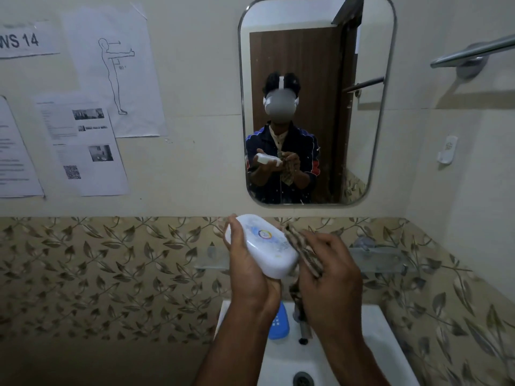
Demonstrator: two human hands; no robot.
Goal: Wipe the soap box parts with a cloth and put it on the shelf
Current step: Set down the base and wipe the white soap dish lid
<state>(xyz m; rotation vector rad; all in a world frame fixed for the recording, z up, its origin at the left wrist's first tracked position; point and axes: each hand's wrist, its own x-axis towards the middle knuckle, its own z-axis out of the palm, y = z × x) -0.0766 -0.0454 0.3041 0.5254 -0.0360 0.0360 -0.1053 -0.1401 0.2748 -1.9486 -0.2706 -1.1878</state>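
A rounded wall mirror [317, 98] hangs above a white ceramic sink [370, 338]. Below the mirror, the left hand [248, 263] has its grip curled around a white oval plastic soap box lid [262, 245]. The right hand [328, 277], just right of the lid, pinches a brown patterned cloth [303, 252] touching the lid's edge.

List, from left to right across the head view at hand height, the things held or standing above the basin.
left hand → white soap box lid → patterned cloth → right hand → glass shelf
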